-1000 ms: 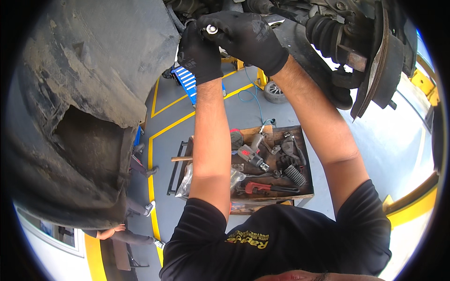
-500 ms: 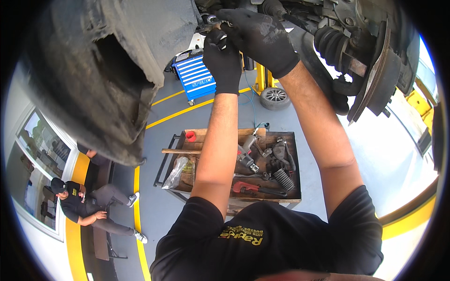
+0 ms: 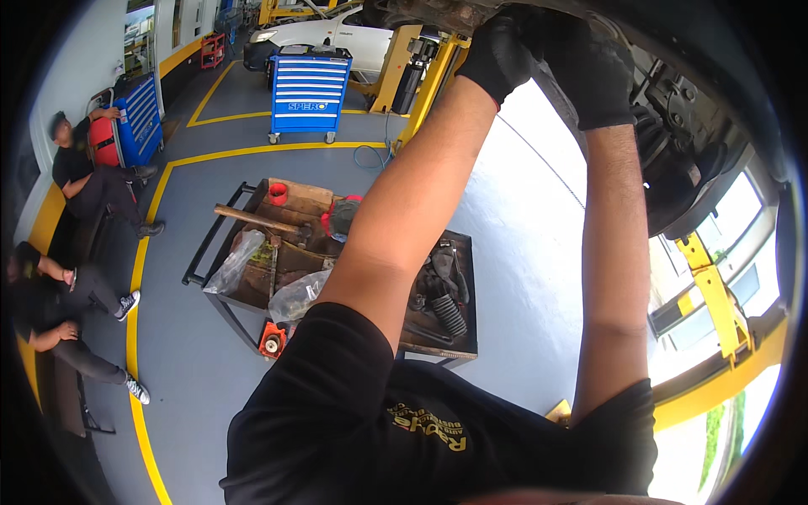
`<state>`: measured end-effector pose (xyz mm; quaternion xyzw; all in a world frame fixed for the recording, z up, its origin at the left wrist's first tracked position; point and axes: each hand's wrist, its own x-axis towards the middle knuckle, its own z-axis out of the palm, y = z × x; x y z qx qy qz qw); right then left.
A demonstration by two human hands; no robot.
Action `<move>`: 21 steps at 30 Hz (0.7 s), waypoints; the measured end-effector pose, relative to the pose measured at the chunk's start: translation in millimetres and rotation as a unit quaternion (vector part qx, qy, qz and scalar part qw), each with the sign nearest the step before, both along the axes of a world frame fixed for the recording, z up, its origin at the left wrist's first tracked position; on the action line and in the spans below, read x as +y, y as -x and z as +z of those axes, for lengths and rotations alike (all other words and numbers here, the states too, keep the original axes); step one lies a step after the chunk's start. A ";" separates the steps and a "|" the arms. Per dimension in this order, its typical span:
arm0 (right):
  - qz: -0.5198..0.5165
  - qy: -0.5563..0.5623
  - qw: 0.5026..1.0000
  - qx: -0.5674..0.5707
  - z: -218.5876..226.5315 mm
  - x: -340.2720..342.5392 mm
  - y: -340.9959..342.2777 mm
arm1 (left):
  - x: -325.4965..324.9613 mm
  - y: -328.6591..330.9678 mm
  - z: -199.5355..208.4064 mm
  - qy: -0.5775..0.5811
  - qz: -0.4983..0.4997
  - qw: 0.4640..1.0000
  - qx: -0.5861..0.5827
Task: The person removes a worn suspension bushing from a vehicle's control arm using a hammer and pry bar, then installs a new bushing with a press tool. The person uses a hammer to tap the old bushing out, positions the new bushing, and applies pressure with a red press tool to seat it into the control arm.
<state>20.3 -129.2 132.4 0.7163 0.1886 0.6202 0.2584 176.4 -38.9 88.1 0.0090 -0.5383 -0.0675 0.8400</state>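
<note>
Both my arms reach up to the underside of a raised car (image 3: 442, 12) at the top of the view. My left hand (image 3: 495, 57), in a black glove, is against the dark parts there. Beside it, close to touching, is my right hand (image 3: 592, 74), also in a black glove. The fingers of both hands are lost in the shadow, so what they grip, if anything, cannot be made out. Dark suspension and wheel parts (image 3: 686, 181) hang to the right of my right forearm.
Below my arms stands a tool cart (image 3: 473, 290) holding a coil spring (image 3: 446, 313), a wooden handle (image 3: 257, 219), a red cup (image 3: 278, 194) and plastic bags (image 3: 236, 263). Farther off are a blue tool cabinet (image 3: 308, 93), a yellow lift post (image 3: 429, 88) and two seated people (image 3: 80, 172) at left.
The view has turned, and my gloved hands now appear farther right under the car. The fender part on the left has left the view; a second seated person shows more fully.
</note>
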 end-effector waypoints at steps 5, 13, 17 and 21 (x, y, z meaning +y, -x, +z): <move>-0.181 0.070 0.981 0.008 15.0 14.2 11.2 | 1.7 18.6 -0.8 -0.024 0.050 0.998 0.017; -0.255 0.137 0.956 0.041 41.8 9.7 20.8 | 0.3 5.3 -3.9 0.002 0.081 0.997 0.015; -0.234 0.073 0.966 0.086 53.6 0.1 37.5 | -3.0 -11.7 0.0 0.038 -0.082 0.996 0.010; -0.193 -0.002 0.973 0.126 54.7 -12.1 56.4 | -0.4 -13.9 -0.8 0.071 0.445 0.892 -0.030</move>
